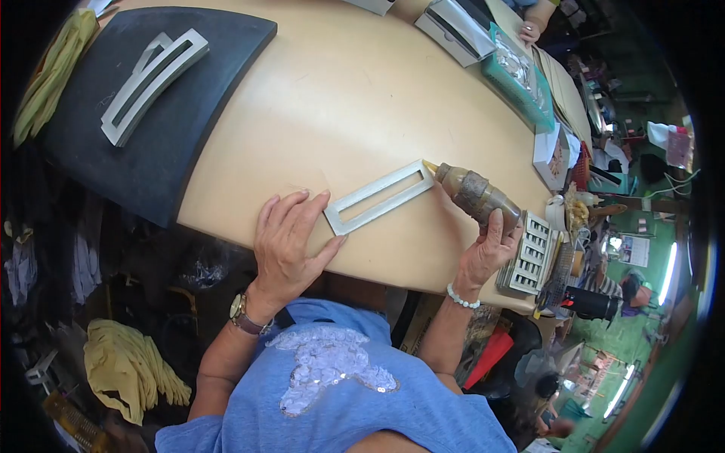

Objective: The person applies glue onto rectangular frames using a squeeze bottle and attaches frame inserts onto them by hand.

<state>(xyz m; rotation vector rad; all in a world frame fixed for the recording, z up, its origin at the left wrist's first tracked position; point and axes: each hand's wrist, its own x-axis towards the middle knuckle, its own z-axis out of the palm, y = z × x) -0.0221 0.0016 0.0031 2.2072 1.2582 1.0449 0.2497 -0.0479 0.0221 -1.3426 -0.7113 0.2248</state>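
Note:
A flat, pale grey rectangular frame (381, 198) with a long slot lies slantwise on the table. My left hand (291, 238), with a watch at its wrist, is at the frame's near-left end, thumb and forefinger at its two corners and the other fingers stretched out. My right hand (491, 253), wearing a bead bracelet, is closed around a brown squeeze bottle (476, 195) with tape around its middle. The bottle is tilted, and its yellowish nozzle (430, 165) touches or nearly touches the frame's far-right end.
Slotted grey pieces (155, 87) lie on a dark board (215, 57) at the left. Stacked slotted pieces (529, 253) stand beside my right hand. A teal basket (521, 94) and a white box (453, 30) are at the back right, near another person's hand (530, 32).

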